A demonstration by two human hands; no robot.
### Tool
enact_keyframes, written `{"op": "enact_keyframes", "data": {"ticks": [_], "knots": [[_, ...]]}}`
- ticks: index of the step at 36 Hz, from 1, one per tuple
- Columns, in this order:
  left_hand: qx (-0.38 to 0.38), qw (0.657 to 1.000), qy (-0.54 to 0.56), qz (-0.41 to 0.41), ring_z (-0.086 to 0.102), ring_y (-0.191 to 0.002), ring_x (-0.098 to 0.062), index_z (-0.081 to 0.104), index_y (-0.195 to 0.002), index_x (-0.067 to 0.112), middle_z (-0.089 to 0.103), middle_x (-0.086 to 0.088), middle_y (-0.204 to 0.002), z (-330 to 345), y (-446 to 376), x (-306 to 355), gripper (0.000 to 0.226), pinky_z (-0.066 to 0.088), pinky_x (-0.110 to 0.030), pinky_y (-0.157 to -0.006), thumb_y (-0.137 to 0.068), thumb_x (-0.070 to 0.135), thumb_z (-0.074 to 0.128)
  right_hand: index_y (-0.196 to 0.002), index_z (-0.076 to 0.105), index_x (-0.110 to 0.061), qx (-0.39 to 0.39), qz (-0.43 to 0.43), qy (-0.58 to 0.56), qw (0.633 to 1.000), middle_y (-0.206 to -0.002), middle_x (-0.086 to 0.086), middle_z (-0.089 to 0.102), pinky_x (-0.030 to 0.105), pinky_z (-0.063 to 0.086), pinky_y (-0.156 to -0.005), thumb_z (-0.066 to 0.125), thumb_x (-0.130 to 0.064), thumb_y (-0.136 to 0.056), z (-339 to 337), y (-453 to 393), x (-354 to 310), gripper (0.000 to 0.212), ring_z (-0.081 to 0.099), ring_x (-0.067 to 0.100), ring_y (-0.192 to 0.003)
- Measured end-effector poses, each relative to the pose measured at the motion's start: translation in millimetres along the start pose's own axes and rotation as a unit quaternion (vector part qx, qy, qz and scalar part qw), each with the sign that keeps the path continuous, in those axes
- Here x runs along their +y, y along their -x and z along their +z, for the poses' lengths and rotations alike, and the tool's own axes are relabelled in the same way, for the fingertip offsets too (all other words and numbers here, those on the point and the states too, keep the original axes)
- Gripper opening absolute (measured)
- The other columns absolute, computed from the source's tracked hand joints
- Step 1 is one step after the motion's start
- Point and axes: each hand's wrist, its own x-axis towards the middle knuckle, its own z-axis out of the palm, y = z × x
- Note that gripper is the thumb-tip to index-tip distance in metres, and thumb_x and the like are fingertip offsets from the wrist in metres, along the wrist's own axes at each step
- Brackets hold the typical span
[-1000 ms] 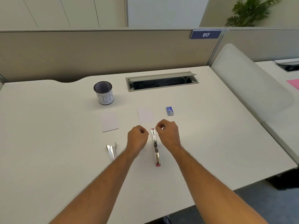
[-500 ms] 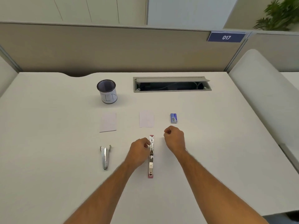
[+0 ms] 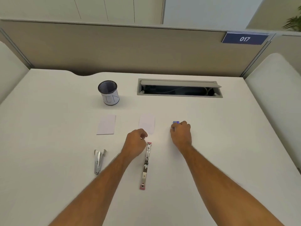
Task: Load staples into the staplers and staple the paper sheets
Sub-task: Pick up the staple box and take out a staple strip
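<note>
My white bench (image 3: 48, 144) carries a mesh pen cup (image 3: 108, 92) near its far side, beside a recessed cable tray (image 3: 179, 87). Two paper sheets (image 3: 106, 124) lie side by side in the middle, a blue staple box (image 3: 175, 122) to their right. Nearer me lie a closed stapler (image 3: 98, 160) and an opened-out stapler (image 3: 146, 165).

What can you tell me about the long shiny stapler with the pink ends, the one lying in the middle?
The pink-ended stapler lies flat on the white desk, swung fully open into one long strip pointing away from the person. It looks like shiny metal with a hinge near the middle and small pink tips at both ends. It sits between the two forearms. The left hand is curled right beside its far end; touching cannot be told.
</note>
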Motion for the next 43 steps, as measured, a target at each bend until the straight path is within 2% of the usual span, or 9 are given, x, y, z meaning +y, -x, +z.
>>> {"op": "enact_keyframes", "data": {"ticks": [7,9,11,16,22,30,33,36,43], "knots": [[0.017,0.996,0.088,-0.022,0.063,-0.085,-0.019,0.071,-0.1,0.009,0.067,0.003,-0.089,12.5,-3.8,18.0,0.012,0.049,-0.01,-0.065,-0.094,0.008,0.061,-0.116,0.052,-0.011,0.046,-0.003,-0.085,0.995,-0.107,0.011,0.06,0.034,0.042,-0.064,0.05,-0.006,-0.1,-8.0,9.8,4.9,0.017,0.049,0.029,-0.102],[0.012,0.992,0.124,-0.032,0.069,-0.089,-0.026,0.07,-0.096,0.01,0.07,-0.001,-0.088,18.1,-3.1,23.7,0.007,0.06,-0.03,-0.081,-0.094,0.014,0.065,-0.121,0.05,-0.014,0.048,-0.005,-0.139,0.989,-0.109,0.01,0.06,0.034,0.044,-0.067,0.056,-0.004,-0.095,-11.8,15.9,4.7,0.029,0.05,0.028,-0.102],[-0.003,0.983,0.175,-0.056,0.075,-0.089,-0.027,0.07,-0.095,0.013,0.074,-0.007,-0.089,23.6,-3.3,30.4,0.01,0.061,-0.046,-0.09,-0.093,0.022,0.07,-0.129,0.048,-0.017,0.046,-0.008,-0.194,0.98,-0.113,0.01,0.057,0.037,0.051,-0.075,0.062,-0.003,-0.091,-15.6,23.1,3.3,0.043,0.052,0.028,-0.105],[-0.03,0.96,0.269,-0.074,0.079,-0.084,-0.021,0.069,-0.111,0.019,0.077,-0.007,-0.091,36.1,-9.5,53.8,0.032,0.061,-0.045,-0.094,-0.088,0.04,0.077,-0.134,0.045,-0.025,0.077,-0.018,-0.283,0.956,-0.114,0.006,0.058,0.03,0.053,-0.077,0.068,-0.006,-0.087,-23.4,40.3,1.0,0.056,0.057,0.023,-0.103],[-0.077,0.94,0.325,-0.064,0.077,-0.089,-0.027,0.064,-0.114,0.021,0.078,-0.016,-0.099,43.9,-14.4,79.0,0.033,0.063,-0.041,-0.09,-0.085,0.022,0.08,-0.13,0.044,-0.033,0.099,-0.032,-0.323,0.941,-0.109,0.002,0.06,0.014,0.047,-0.071,0.068,-0.025,-0.094,-30.6,59.8,-4.1,0.044,0.061,0.015,-0.099],[-0.077,0.931,0.35,-0.064,0.078,-0.088,-0.035,0.06,-0.098,0.011,0.077,-0.025,-0.095,56.9,-6.1,89.9,0.026,0.063,-0.042,-0.082,-0.083,0.0,0.078,-0.127,0.047,-0.031,0.137,-0.005,-0.339,0.931,-0.106,-0.002,0.067,0.003,0.044,-0.069,0.067,-0.02,-0.09,-30.0,77.3,-2.0,0.043,0.059,0.01,-0.1],[-0.069,0.928,0.36,-0.066,0.078,-0.089,-0.038,0.059,-0.097,0.009,0.076,-0.027,-0.096,58.5,-4.1,90.8,0.027,0.064,-0.044,-0.083,-0.081,-0.002,0.078,-0.126,0.051,-0.028,0.151,-0.005,-0.347,0.926,-0.105,-0.004,0.067,0.011,0.048,-0.075,0.071,-0.018,-0.088,-28.7,83.0,0.2,0.045,0.06,0.016,-0.105],[-0.074,0.922,0.375,-0.061,0.078,-0.085,-0.038,0.059,-0.097,0.006,0.075,-0.027,-0.092,56.9,-2.5,92.5,0.03,0.064,-0.041,-0.081,-0.08,-0.001,0.082,-0.125,0.053,-0.026,0.161,-0.001,-0.36,0.919,-0.104,-0.003,0.068,0.033,0.057,-0.083,0.072,-0.018,-0.087,-30.0,88.2,2.6,0.044,0.064,0.019,-0.1],[-0.069,0.92,0.382,-0.058,0.078,-0.077,-0.031,0.064,-0.091,0.002,0.076,-0.023,-0.088,56.1,0.3,95.4,0.026,0.065,-0.039,-0.077,-0.077,0.0,0.086,-0.122,0.055,-0.024,0.177,0.013,-0.39,0.904,-0.102,-0.004,0.067,0.038,0.06,-0.08,0.073,-0.018,-0.087,-33.3,96.9,2.8,0.04,0.068,0.018,-0.091]]}}
